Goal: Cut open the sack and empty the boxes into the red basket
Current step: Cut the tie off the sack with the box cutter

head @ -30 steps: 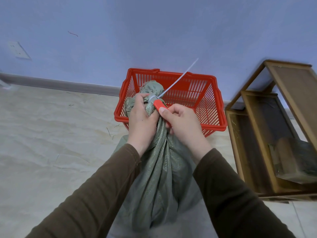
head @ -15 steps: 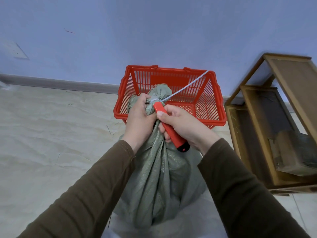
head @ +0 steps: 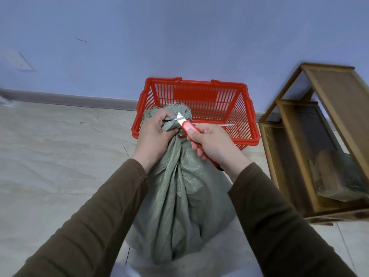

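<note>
A sparsely furnished indoor room, possibly a storeroom or back room, is suggested by bare surfaces. A plain bluish wall (head: 179, 37) is met by a grey skirting board (head: 69, 99) and a pale, marble-patterned floor (head: 60, 156), where a few stray fibres are scattered. A white wall plate (head: 17, 61) is seen at far left. An open wooden shelf unit (head: 319, 140) is stood at right, and a red shopping-style basket (head: 196, 96) is set against the wall.

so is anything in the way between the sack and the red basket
Nothing visible. The red basket sits open-topped on the floor directly behind the sack, and what shows of its inside looks empty. The sack's neck is still bunched in the left hand, with the right hand's knife there.
</note>
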{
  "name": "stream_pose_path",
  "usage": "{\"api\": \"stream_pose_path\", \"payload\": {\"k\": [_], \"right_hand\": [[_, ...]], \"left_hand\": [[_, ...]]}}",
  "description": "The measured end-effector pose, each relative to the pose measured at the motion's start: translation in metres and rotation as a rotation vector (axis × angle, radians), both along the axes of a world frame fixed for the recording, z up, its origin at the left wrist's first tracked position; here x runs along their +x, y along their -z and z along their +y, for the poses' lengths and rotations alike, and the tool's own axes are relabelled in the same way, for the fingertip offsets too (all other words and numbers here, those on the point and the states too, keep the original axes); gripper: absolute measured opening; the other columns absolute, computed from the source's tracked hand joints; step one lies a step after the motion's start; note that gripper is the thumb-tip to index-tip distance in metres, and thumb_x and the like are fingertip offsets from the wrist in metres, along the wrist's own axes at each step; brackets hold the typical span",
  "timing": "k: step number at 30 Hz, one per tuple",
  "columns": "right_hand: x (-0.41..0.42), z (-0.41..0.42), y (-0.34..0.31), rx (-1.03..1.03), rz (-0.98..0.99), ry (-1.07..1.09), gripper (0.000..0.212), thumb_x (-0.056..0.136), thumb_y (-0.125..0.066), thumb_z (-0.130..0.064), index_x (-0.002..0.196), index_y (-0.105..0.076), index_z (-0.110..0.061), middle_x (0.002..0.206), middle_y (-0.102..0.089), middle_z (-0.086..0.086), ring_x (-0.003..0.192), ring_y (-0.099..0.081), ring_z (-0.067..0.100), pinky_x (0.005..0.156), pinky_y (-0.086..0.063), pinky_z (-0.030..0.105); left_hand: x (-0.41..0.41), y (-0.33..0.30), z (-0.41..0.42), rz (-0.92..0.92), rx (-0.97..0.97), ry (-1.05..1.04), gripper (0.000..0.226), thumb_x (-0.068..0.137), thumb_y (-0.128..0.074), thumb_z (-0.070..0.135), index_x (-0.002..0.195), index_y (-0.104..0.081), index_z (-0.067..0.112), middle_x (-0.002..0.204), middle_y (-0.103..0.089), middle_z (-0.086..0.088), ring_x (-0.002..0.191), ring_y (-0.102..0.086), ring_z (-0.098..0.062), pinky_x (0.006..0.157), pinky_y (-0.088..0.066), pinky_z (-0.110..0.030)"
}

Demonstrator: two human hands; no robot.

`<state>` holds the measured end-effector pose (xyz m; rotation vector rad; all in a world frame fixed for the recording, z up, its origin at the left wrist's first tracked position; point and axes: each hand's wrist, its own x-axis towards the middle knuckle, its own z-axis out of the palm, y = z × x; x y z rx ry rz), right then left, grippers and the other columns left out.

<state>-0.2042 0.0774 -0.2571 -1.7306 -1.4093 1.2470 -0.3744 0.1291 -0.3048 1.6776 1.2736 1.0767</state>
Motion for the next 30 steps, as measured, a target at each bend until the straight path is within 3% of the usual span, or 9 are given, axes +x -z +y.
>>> {"api": "stream_pose_path", "payload": {"k": [8,13,16,21,24,27,30], "right_hand": [[0.009,-0.003,-0.001,-0.049,-0.015,-0.048,0.025,0.104,-0.059,-0.024,0.086,-0.072,-0.012,0.063,-0.068,-0.003,0.049,-0.056,0.008,0.049,-0.046,0.024],[0.058,-0.002,-0.013,-0.029,0.144,0.314,0.025,0.106,-0.058,-0.025,0.087,-0.068,-0.013,0.067,-0.063,0.001,0.045,-0.05,0.009,0.046,-0.042,0.023],[0.027,-0.008,-0.019,-0.065,0.149,0.014,0.023,0.106,-0.056,-0.018,0.088,-0.069,-0.011,0.066,-0.067,0.002,0.048,-0.055,0.009,0.048,-0.045,0.023],[-0.001,-0.006,-0.018,-0.064,0.16,-0.155,0.023,0.108,-0.055,-0.019,0.09,-0.065,-0.009,0.066,-0.063,0.004,0.05,-0.054,0.011,0.051,-0.042,0.025],[0.002,-0.006,-0.014,-0.062,0.221,-0.179,0.024,0.109,-0.054,-0.019,0.091,-0.065,-0.008,0.065,-0.063,0.003,0.047,-0.054,0.009,0.049,-0.042,0.023],[-0.002,-0.004,-0.009,-0.071,0.228,-0.188,0.025,0.109,-0.054,-0.021,0.09,-0.065,-0.009,0.064,-0.063,0.003,0.045,-0.054,0.008,0.048,-0.043,0.023],[0.002,-0.004,-0.008,-0.058,0.22,-0.171,0.025,0.108,-0.055,-0.021,0.089,-0.065,-0.011,0.063,-0.063,0.002,0.047,-0.054,0.009,0.05,-0.043,0.025]], "left_hand": [[-0.004,0.0,0.0,0.015,-0.066,0.005,0.049,0.084,-0.078,-0.002,0.084,-0.066,0.046,0.089,-0.076,0.021,0.089,-0.07,-0.004,0.087,-0.052,-0.03],[-0.037,0.003,0.004,-0.105,-0.17,-0.225,0.033,0.083,-0.072,-0.014,0.09,-0.062,0.016,0.101,-0.075,-0.013,0.093,-0.067,-0.022,0.101,-0.054,-0.053],[-0.02,-0.008,0.001,-0.145,-0.172,-0.176,0.039,0.084,-0.073,-0.013,0.087,-0.061,0.024,0.093,-0.074,-0.004,0.087,-0.068,-0.02,0.097,-0.056,-0.047],[-0.005,-0.012,-0.006,-0.192,-0.138,-0.088,0.032,0.084,-0.078,0.004,0.092,-0.063,0.031,0.092,-0.076,0.008,0.085,-0.069,-0.009,0.084,-0.054,-0.032],[0.0,-0.012,-0.006,-0.189,-0.108,-0.08,0.031,0.084,-0.076,-0.003,0.098,-0.064,0.023,0.098,-0.077,-0.003,0.088,-0.069,-0.013,0.088,-0.054,-0.038],[0.004,-0.016,-0.009,-0.194,-0.098,-0.077,0.037,0.082,-0.072,-0.007,0.096,-0.063,0.026,0.1,-0.075,-0.001,0.089,-0.068,-0.011,0.087,-0.053,-0.036],[0.005,-0.017,-0.01,-0.243,-0.113,-0.068,0.03,0.082,-0.075,0.004,0.1,-0.061,0.023,0.1,-0.073,-0.011,0.09,-0.066,-0.018,0.09,-0.053,-0.05]]}}
